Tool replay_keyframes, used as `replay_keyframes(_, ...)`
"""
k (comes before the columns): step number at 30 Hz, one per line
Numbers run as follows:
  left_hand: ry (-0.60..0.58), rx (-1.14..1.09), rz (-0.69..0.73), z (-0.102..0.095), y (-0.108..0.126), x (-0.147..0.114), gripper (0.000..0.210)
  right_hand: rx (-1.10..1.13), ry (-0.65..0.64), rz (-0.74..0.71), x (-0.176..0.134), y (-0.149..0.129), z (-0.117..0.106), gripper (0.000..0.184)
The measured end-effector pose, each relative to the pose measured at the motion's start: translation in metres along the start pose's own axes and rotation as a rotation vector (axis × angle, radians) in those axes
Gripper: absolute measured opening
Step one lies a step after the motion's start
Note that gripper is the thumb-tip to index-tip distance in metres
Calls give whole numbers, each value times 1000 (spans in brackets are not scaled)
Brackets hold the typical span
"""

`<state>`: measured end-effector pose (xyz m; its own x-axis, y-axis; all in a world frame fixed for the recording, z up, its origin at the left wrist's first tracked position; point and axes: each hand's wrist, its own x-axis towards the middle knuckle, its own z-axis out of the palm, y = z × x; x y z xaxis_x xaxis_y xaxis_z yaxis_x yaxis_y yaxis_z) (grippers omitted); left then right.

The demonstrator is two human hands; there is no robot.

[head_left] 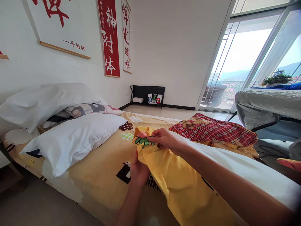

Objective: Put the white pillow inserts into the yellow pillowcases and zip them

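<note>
A yellow cloth (171, 179) with a green and pink print hangs in folds from my hands, over the bed; I cannot tell what kind of item it is. My right hand (166, 141) pinches its gathered upper edge between thumb and fingers. Lower down and to the left, my left hand (140, 171) is closed around the underside of the bunched fabric, its fingers partly hidden by it. Beneath both hands lies the beige patterned bed sheet (101, 166). The cloth's lower end runs out of view at the bottom.
White pillows (77, 135) and a patterned pillow (87, 109) lie on the bed's left. A red plaid fabric (211, 130) is at the far right side. Beyond stand a black low shelf (141, 91) by the wall and a covered table (265, 100) near the window.
</note>
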<state>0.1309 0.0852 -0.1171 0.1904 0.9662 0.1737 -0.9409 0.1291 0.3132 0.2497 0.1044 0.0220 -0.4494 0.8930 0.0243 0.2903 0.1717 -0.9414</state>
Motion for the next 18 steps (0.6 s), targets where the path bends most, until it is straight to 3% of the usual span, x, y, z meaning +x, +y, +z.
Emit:
replay_keyframes(2, 60, 55, 47, -9, -6, -1, 25, 29, -28, -26, -2, -2, 3, 50)
replay_keyframes(5, 251, 280, 168, -19, -9, -2, 28, 4, -50, -54, -6, -4, 7, 50)
replay_keyframes(7, 294, 401, 204, -22, -3, -3, 29, 10, -44, -63, -8, -4, 6, 50)
replay_keyframes(10, 189, 443, 143, -21, 6, -8, 30, 107, -20, -68, -7, -5, -5, 49)
replay_keyframes(13, 147, 619, 104, -11, -1, -15, 31, 243, 19, -79, -8, -4, -18, 47)
replay_keyframes(15, 117, 803, 179, 1, -15, -17, 33, 316, 52, -105, -10, -4, -24, 43)
replay_keyframes(18, 65, 974, 398, 24, -35, -13, 32, 388, 113, -165, -14, -6, -29, 39)
